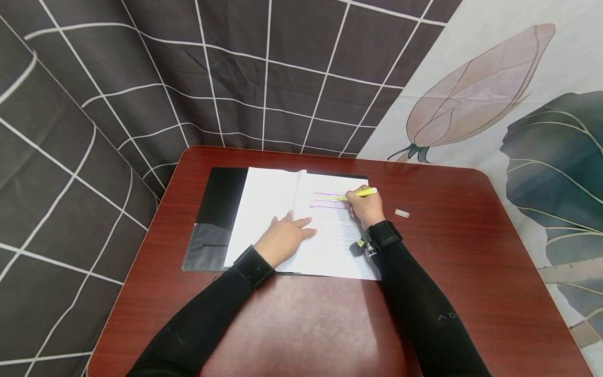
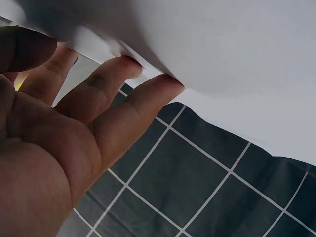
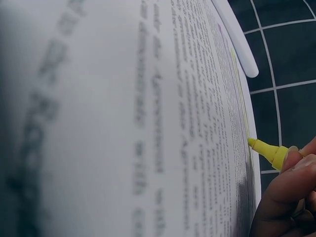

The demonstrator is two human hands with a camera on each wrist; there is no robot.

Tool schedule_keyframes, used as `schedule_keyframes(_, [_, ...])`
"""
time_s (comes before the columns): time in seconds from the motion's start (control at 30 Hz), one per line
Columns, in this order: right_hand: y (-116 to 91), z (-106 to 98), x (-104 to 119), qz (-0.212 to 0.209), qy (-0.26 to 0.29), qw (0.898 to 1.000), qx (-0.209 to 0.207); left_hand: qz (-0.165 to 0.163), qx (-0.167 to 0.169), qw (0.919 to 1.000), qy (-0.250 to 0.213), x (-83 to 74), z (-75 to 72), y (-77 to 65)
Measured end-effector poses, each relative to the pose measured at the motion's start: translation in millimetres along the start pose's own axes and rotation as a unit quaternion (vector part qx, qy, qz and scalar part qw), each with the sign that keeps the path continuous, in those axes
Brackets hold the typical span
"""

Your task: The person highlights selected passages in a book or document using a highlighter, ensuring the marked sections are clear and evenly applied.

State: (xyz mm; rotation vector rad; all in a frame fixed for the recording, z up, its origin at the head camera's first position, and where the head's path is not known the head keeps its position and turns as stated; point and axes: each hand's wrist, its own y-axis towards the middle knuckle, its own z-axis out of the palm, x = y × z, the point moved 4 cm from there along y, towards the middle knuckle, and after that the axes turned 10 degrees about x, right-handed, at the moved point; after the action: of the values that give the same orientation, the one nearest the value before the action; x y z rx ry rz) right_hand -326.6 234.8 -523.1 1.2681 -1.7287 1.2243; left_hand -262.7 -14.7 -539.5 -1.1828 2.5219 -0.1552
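Observation:
A yellow highlighter (image 1: pixel 367 192) is pinched in my right hand (image 1: pixel 369 210), its tip on the printed right-hand page (image 1: pixel 330 251). In the right wrist view, the yellow tip (image 3: pixel 253 142) meets the end of a yellow streak (image 3: pixel 240 89) along a line of text. Purple lines mark the upper part of that page in the head view. My left hand (image 1: pixel 283 240) rests with fingers spread near the fold between the two pages. The left wrist view catches its fingertips (image 2: pixel 168 88) touching the white paper (image 2: pixel 237 64).
Under the pages lies a black folder (image 1: pixel 221 191), showing mostly on the left with a clear pocket below. A small white cap (image 1: pixel 402 213) lies right of my right hand. The reddish-brown table (image 1: pixel 452 230) meets a grey checked cloth (image 1: pixel 301 84) behind.

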Motion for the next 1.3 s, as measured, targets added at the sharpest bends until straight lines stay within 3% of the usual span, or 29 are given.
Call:
schedule_keyframes(0.33, [-1.4,-5.3,-1.2,0.011,0.003,1.0,-0.008,-0.006,-0.002,1.0,-0.007,0.7,0.7,0.2])
schedule_keyframes(0.57, [-6.2,-7.1,0.8,0.008,0.0,1.0,-0.007,0.001,-0.013,0.9997,0.019,8.6,11.9,7.8])
schedule_keyframes(1.3, [-10.2,-15.9,-1.1,0.017,0.004,1.0,-0.013,0.002,-0.015,0.9999,0.007,8.1,11.8,7.1])
